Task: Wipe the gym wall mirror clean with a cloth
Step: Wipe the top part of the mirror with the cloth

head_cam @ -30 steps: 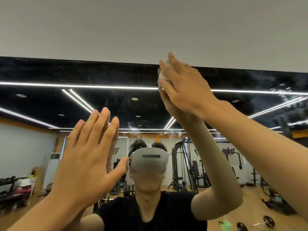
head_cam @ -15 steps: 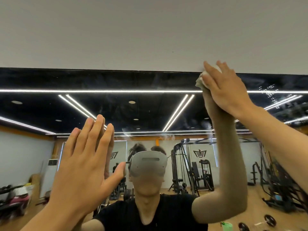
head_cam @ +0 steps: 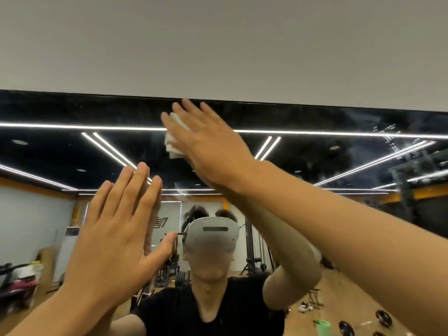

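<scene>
My right hand point(head_cam: 208, 144) lies flat with straight fingers, pressing the white cloth point(head_cam: 173, 144) against the mirror point(head_cam: 60, 151). No finger curls round the cloth, which is bunched under fingers and palm and shows at their left side. It sits just below the mirror's top edge, where the grey wall point(head_cam: 218, 44) begins. Lower left, my left hand point(head_cam: 116, 234) rests with straight fingers against the glass, meeting its reflection. A grey headset point(head_cam: 213, 235) shows reflected between my arms.

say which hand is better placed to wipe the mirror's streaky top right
Right. The right hand presses the crumpled white cloth on the glass wall mirror near its top edge; the left hand is lower, empty.
</scene>
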A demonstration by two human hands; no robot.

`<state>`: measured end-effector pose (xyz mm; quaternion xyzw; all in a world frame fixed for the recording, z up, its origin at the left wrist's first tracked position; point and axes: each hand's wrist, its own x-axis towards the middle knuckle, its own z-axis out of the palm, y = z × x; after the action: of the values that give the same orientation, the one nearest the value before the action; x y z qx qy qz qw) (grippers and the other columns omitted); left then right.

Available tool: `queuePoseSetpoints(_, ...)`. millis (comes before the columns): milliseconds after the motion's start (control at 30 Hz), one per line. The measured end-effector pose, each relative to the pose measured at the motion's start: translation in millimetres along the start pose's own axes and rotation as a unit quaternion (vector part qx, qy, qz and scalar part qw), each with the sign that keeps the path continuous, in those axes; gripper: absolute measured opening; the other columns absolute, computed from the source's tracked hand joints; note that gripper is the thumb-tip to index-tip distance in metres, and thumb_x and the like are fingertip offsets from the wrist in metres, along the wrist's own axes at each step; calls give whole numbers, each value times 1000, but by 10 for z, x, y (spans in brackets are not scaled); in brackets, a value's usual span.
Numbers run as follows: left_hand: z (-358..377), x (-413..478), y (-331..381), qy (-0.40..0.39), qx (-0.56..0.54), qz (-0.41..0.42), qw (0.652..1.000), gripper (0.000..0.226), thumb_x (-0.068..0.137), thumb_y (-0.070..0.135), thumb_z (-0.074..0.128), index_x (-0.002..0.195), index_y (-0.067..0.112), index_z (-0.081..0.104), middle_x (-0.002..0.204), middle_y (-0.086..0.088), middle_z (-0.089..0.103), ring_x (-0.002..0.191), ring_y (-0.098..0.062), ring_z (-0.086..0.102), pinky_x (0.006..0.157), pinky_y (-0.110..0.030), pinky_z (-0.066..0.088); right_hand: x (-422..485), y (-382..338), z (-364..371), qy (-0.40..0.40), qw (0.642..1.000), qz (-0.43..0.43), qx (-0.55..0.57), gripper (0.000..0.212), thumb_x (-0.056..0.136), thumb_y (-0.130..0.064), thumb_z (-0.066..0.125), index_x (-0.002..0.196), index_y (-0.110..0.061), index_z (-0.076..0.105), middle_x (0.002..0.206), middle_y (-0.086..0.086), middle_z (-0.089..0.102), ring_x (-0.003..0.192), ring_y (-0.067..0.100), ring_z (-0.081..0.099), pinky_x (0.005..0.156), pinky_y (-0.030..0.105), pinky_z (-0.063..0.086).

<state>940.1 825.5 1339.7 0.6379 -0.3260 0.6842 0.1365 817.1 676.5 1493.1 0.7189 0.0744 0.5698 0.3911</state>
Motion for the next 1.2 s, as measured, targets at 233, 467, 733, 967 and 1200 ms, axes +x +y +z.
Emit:
queuePoseSetpoints(233,1,-8,46,1,5,-7,1000,89,96,63,38,166,11,25,176,-13,17,163,-30,13,131,-53,11,-625,1184,-203,29,969,241,37,49,115,-30,29,162,-15,29,169,13,26,159,32,10,129,45,4)
queuePoseSetpoints(467,-1,-4,45,10,-16,-9,1000,89,97,65,38,166,9,27,175,-12,18,164,-28,11,130,-52,11,221,-13,-77,42,990,124,46,60,104,-21,52,160,-13,30,169,15,21,157,31,20,127,43,7)
queuePoseSetpoints(733,-37,-15,26,12,-34,-3,999,90,95,61,41,162,3,32,170,-16,29,162,-32,19,131,-54,13,-153,-117,95,16,999,-27,42,70,104,-25,58,164,-16,22,171,14,18,160,32,6,128,41,-3)
queuePoseSetpoints(967,-47,-31,38,8,-20,8,1000,88,94,58,41,160,0,35,166,-19,33,160,-37,22,130,-55,13,-1279,989,-143,36,987,155,22,56,110,-28,40,163,-18,25,171,14,19,160,32,2,127,40,-7)
queuePoseSetpoints(1200,-44,-24,73,-4,-16,-2,1000,89,95,60,41,159,-2,37,168,-20,31,160,-39,21,128,-61,19,-995,893,-112,238,936,237,109,60,115,-30,33,164,-21,1,171,-7,7,151,-9,-9,120,14,-15)
